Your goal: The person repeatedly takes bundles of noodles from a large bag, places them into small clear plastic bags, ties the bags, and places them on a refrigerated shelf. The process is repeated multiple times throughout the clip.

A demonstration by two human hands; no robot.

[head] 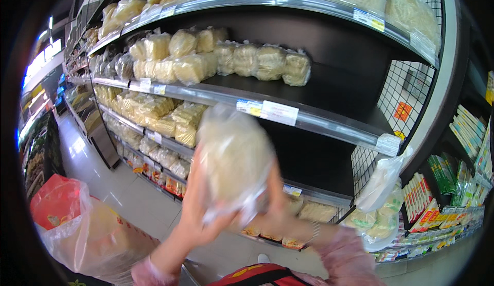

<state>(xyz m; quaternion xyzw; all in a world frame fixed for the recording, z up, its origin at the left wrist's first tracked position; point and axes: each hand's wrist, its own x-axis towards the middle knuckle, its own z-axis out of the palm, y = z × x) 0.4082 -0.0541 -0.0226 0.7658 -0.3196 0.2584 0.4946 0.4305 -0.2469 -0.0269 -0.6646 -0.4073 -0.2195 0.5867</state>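
Between my two hands is a clear plastic bag of pale dried food point(235, 158), probably noodles, blurred by motion. My left hand point(200, 205) grips it from the left and below. On its right side, my right hand point(276, 197) presses against the bag, its fingers partly hidden and blurred. The bag is held up in front of a black shelf unit, near the middle shelf's price rail point(216, 95). Behind it on that shelf stands a row of similar bagged noodles point(264, 62), with more packs stacked to the left.
A large plastic sack with a red lining point(88, 232) stands at lower left. Black wire mesh point(405, 85) closes the shelf's right end. A white plastic bag point(384, 181) hangs there, near packaged goods point(417, 197). Tiled floor point(115, 197) runs along the aisle.
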